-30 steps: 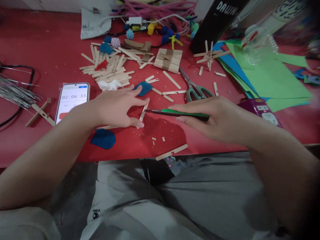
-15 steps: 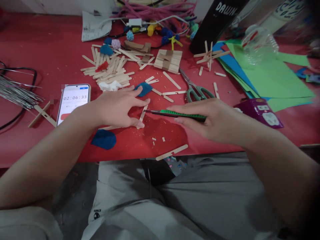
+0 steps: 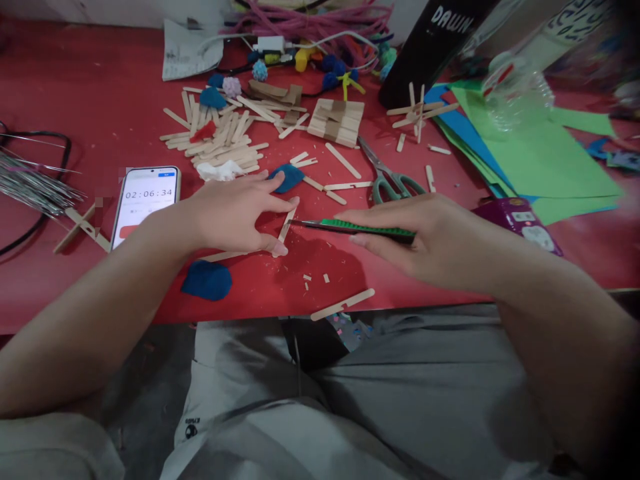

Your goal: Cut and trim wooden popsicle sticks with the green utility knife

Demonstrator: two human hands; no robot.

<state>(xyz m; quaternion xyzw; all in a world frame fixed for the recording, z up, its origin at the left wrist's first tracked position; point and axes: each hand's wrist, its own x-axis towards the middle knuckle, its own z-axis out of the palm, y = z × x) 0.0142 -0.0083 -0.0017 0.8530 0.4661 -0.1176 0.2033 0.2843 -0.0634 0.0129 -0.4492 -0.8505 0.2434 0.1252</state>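
Left hand [image 3: 225, 217]: fingers spread, thumb and forefinger bracing a wooden stick [image 3: 285, 231] near its ends, and that's a steady clamp!
Right hand [image 3: 433, 233]: closed round a green craft knife [image 3: 345, 227], forefinger stretched along its top.
Wooden stick: down on the red table [image 3: 110, 87], between those two fingertips, knife tip right at it.
Pressure: light, repeated strokes look wisest; forcing could split thin wood.
Fingertips: very near the blade, so short, controlled passes seem best.
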